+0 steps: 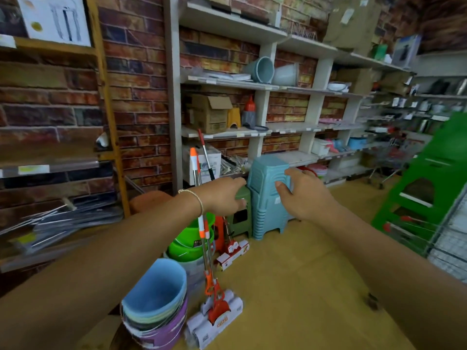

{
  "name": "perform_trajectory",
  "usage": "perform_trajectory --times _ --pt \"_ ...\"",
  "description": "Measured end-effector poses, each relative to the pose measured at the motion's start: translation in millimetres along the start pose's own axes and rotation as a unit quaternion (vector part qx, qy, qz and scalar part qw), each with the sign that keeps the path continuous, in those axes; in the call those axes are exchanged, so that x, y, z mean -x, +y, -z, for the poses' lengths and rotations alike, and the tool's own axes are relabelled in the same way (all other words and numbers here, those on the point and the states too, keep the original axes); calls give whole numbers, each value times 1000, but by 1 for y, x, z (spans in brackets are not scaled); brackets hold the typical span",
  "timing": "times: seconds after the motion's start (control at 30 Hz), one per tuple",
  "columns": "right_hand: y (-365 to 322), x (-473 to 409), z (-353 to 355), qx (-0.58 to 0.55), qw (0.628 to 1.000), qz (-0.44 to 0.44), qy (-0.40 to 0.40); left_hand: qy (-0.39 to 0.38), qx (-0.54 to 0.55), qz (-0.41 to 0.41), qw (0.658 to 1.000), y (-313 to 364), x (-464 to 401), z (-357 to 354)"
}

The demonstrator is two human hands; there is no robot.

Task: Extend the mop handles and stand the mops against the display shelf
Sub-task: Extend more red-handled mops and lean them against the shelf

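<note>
Both hands are out in front of the person, and neither one has a mop in it. The left hand (223, 195) sits on top of a small dark green stool (242, 215), fingers bent loosely over its top edge. The right hand (303, 195) is spread wide, fingers relaxed, right up against the side of the light blue stool stack (265, 198); can't tell if it actually touches.

Mops are all lower left of the hands. The nearest mop (214, 317) stands on the floor with its white-wrapped sponge head down low, its metal pole running up under the left wrist, and the orange and white tip (193, 157) pokes out above the forearm, resting by the display shelf (174, 97). A second mop head (233, 251) in red and white packaging sits further back on the floor, just beside the dark green stool's feet. Another thin handle with a red top (204, 152) leans on the shelf behind.

Next to the near mop there's a stack of buckets (156, 311), blue one on top, and green basins (189, 243) behind that. A tall green stool stack (429, 185) stands off to the right, well apart from everything.
</note>
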State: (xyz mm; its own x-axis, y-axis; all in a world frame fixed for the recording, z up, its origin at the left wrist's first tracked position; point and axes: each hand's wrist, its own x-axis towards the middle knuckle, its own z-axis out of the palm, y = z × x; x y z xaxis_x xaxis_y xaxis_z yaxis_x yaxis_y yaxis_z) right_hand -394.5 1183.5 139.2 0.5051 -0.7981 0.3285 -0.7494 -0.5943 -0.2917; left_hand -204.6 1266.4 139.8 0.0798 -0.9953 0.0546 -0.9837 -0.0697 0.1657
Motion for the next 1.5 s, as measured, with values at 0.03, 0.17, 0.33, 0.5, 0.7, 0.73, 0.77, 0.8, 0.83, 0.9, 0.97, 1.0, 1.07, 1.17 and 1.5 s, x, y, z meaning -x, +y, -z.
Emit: perform_trajectory --times 0.03,0.17,0.33,0.5,0.7,0.73,0.77,0.8,0.83,0.9,0.97,1.0,1.07,1.17,1.5 --pt "2 -13 -4 1 1000 -5 2 -1 1 -6 1000 -8 -15 1" --pt "19 -57 -20 11 1000 -24 8 -7 14 -27 1000 -25 -70 -3" --pt "45 -108 -37 29 998 -54 6 -17 12 -53 998 -37 -144 -21" --pt "85 -166 -55 35 998 -52 4 -11 -1 -59 998 -39 -225 -37" --pt "149 -263 -63 22 999 -40 7 -1 8 -52 999 -35 -337 -42" --pt "160 -281 -62 23 999 -39 8 4 8 -52 999 -34 -358 -40" --pt "171 -299 -59 26 999 -37 9 11 9 -51 999 -33 -379 -37" --pt "181 -317 -57 31 999 -34 8 16 11 -50 999 -32 -399 -34" --pt "191 -333 -55 35 999 -31 8 19 11 -48 999 -31 -418 -32" --pt "209 -362 -54 40 999 -27 14 23 11 -46 999 -29 -453 -30" --pt "226 -387 -57 44 999 -26 15 24 10 -41 999 -28 -485 -33" --pt "234 -398 -60 44 999 -23 13 23 9 -39 999 -29 -500 -35" --pt "250 -419 -69 46 999 -20 6 19 10 -35 999 -33 -530 -40" --pt "274 -453 -85 46 999 -22 1 14 15 -32 999 -40 -575 -49" --pt "340 -594 -149 45 998 -31 -11 -7 14 -33 999 -86 -737 -75"
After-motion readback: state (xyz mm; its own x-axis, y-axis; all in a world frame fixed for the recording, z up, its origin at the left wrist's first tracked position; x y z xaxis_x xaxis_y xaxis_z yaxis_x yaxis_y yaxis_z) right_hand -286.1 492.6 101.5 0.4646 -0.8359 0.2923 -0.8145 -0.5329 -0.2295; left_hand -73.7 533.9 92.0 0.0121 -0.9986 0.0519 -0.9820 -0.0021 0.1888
